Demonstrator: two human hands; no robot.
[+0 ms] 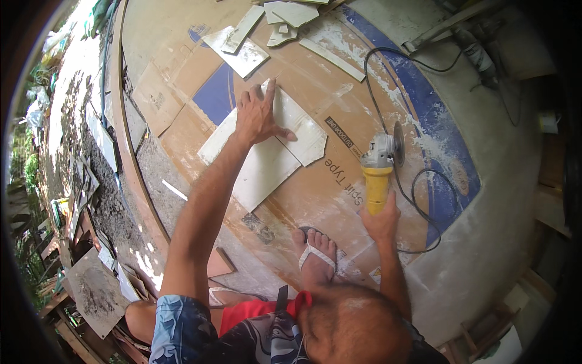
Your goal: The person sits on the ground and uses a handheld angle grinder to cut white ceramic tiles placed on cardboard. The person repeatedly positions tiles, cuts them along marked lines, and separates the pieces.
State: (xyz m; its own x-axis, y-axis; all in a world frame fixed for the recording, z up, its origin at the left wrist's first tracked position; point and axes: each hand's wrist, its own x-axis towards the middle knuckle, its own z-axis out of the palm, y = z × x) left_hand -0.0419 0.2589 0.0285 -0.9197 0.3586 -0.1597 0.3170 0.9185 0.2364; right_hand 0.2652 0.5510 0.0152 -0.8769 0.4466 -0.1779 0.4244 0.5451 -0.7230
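My left hand (257, 116) lies on a white tile (260, 173), its fingers and thumb spread apart. A dark line separates this tile from a second white piece (303, 134) on its right, which has clipped corners. The thumb rests near that line. In my right hand (382, 219) is an angle grinder (377, 185), gripped by its yellow body. Its grey metal head points away from me, and the disc (399, 144) stands on edge at the right side, apart from the tile. Whether the disc is spinning, I cannot tell.
Flattened cardboard (291, 212) covers the floor beneath the tiles. Broken tile pieces (294, 15) lie at the far side. A black cord (371, 91) loops around the grinder on the right. My sandalled foot (318, 258) is close by. A curved brown edge (130, 121) and debris line the left.
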